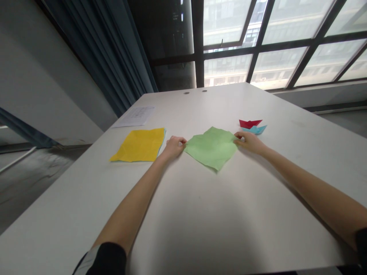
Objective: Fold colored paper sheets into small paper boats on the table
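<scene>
A creased light green paper sheet (212, 147) lies flat on the white table (200, 214), turned like a diamond. My left hand (173, 147) pinches its left corner with curled fingers. My right hand (249, 140) pinches its right corner the same way. Both arms reach far out over the table. Just behind my right hand sit two folded paper boats, one red (250, 123) and one light blue (255, 129), touching each other.
A yellow sheet (140, 144) lies left of my left hand, with a blue sheet's edge showing under it. A white printed page (134, 116) lies further back left. Windows and a dark curtain stand beyond the table's far edge.
</scene>
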`<state>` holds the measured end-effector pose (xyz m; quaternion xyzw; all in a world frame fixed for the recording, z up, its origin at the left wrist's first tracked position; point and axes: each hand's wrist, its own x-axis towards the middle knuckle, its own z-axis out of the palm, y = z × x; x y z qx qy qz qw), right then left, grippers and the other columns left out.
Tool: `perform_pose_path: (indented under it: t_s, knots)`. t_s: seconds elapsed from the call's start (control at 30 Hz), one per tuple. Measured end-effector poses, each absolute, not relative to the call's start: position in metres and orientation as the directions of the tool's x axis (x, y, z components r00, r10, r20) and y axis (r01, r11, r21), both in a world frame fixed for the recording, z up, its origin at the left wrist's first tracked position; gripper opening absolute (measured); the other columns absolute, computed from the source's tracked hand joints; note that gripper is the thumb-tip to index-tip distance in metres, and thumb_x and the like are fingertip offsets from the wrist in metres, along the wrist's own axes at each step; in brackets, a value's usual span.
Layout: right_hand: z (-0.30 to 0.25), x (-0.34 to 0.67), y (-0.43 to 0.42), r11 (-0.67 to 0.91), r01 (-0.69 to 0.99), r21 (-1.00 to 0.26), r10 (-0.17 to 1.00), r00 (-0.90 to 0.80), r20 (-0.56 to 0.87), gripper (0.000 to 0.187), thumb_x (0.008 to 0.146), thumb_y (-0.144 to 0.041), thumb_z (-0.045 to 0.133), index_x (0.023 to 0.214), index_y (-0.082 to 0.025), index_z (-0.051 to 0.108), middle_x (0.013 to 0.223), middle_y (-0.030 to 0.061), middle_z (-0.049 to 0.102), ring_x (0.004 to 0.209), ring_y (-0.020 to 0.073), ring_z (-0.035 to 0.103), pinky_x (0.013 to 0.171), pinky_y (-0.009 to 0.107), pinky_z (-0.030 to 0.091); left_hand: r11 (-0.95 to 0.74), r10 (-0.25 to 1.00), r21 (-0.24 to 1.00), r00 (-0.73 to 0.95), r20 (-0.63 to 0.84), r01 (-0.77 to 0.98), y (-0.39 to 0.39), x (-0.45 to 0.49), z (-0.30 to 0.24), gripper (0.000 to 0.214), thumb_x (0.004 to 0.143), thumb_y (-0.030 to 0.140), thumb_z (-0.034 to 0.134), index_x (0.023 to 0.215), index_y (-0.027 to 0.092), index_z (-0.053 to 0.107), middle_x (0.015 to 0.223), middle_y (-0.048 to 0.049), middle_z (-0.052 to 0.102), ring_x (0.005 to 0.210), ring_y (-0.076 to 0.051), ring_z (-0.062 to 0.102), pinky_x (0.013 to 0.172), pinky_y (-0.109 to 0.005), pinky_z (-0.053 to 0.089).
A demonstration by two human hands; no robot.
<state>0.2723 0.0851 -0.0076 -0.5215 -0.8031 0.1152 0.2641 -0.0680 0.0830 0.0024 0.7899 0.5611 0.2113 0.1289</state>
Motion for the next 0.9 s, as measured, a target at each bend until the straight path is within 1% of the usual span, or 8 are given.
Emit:
perform_pose_path:
  t_s: [0.17, 0.33, 0.47, 0.57, 0.67, 0.73, 0.83, 0.9]
  knots:
    - [-0.008, 0.274, 0.086, 0.441, 0.753, -0.489, 0.896, -0.334, 0.293, 0.015, 0.072, -0.029, 0.051, 0.079, -0.019, 0.06, 0.073, 0.0038, 0.063, 0.068, 0.0184, 0.057, 0.064, 0.03, 0.042, -0.316, 0.948, 0.438, 0.262, 0.18, 0.842, 0.083, -0.07, 0.002, 0.022, 0.071, 0.023, 0.05, 0.083, 0.019, 0.068, 0.089, -0.0043, 0.068, 0.09, -0.02, 0.056, 0.084, -0.032, 0.04]
    - [-0.012, 0.275, 0.087, 0.501, 0.748, -0.436, 0.863, -0.394, 0.315, 0.019, 0.07, -0.017, 0.047, 0.082, -0.019, 0.062, 0.079, 0.0044, 0.064, 0.072, 0.0184, 0.058, 0.067, 0.031, 0.044, -0.333, 0.942, 0.38, 0.282, 0.184, 0.863, 0.082, -0.071, 0.001, 0.026, 0.07, 0.017, 0.047, 0.082, 0.021, 0.07, 0.088, -0.0035, 0.068, 0.092, -0.021, 0.055, 0.085, -0.033, 0.039]
    - [-0.014, 0.278, 0.089, 0.591, 0.724, -0.355, 0.805, -0.506, 0.308, 0.037, 0.062, -0.002, 0.039, 0.082, -0.019, 0.066, 0.09, 0.0059, 0.064, 0.082, 0.0197, 0.057, 0.073, 0.032, 0.043, -0.35, 0.936, 0.286, 0.322, 0.142, 0.892, 0.081, -0.07, 0.005, 0.033, 0.067, 0.01, 0.044, 0.08, 0.025, 0.071, 0.09, -0.0022, 0.068, 0.097, -0.022, 0.052, 0.088, -0.037, 0.036]
    - [-0.009, 0.274, 0.086, 0.611, 0.745, -0.266, 0.788, -0.541, 0.294, 0.044, 0.061, 0.002, 0.035, 0.081, -0.021, 0.068, 0.095, 0.0052, 0.064, 0.089, 0.0207, 0.056, 0.077, 0.033, 0.04, -0.357, 0.932, 0.175, 0.336, 0.137, 0.918, 0.075, -0.06, 0.014, 0.032, 0.071, 0.012, 0.042, 0.079, 0.025, 0.071, 0.092, -0.0031, 0.067, 0.099, -0.024, 0.048, 0.087, -0.042, 0.034]
    - [-0.001, 0.264, 0.078, 0.586, 0.789, -0.186, 0.802, -0.53, 0.277, 0.04, 0.068, -0.001, 0.036, 0.084, -0.022, 0.067, 0.097, 0.005, 0.064, 0.09, 0.0221, 0.055, 0.078, 0.036, 0.038, -0.405, 0.908, 0.085, 0.391, 0.149, 0.91, 0.062, -0.04, 0.022, 0.03, 0.078, 0.017, 0.04, 0.087, 0.022, 0.068, 0.095, -0.006, 0.066, 0.099, -0.025, 0.047, 0.088, -0.043, 0.033]
    - [0.003, 0.255, 0.07, 0.592, 0.791, -0.153, 0.796, -0.544, 0.266, 0.033, 0.075, -0.008, 0.039, 0.087, -0.022, 0.066, 0.096, 0.0052, 0.064, 0.089, 0.0225, 0.054, 0.08, 0.038, 0.037, -0.453, 0.885, 0.052, 0.442, 0.147, 0.89, 0.051, -0.024, 0.025, 0.03, 0.083, 0.022, 0.037, 0.092, 0.02, 0.066, 0.099, -0.0075, 0.064, 0.1, -0.024, 0.048, 0.088, -0.042, 0.033]
    - [0.005, 0.238, 0.058, 0.634, 0.76, -0.142, 0.767, -0.595, 0.238, 0.027, 0.083, -0.02, 0.039, 0.096, -0.022, 0.063, 0.099, 0.0062, 0.063, 0.092, 0.0229, 0.054, 0.083, 0.038, 0.037, -0.495, 0.864, 0.047, 0.486, 0.133, 0.867, 0.036, -0.004, 0.019, 0.035, 0.088, 0.032, 0.032, 0.109, 0.018, 0.056, 0.111, -0.0099, 0.059, 0.105, -0.023, 0.048, 0.09, -0.039, 0.034]
    - [0.002, 0.227, 0.05, 0.646, 0.749, -0.15, 0.76, -0.612, 0.217, 0.028, 0.086, -0.027, 0.038, 0.102, -0.021, 0.06, 0.104, 0.0074, 0.061, 0.096, 0.0234, 0.053, 0.084, 0.039, 0.037, -0.506, 0.861, 0.056, 0.5, 0.091, 0.861, 0.029, 0.005, 0.011, 0.042, 0.089, 0.038, 0.029, 0.12, 0.016, 0.048, 0.124, -0.0115, 0.051, 0.114, -0.023, 0.043, 0.095, -0.039, 0.032]
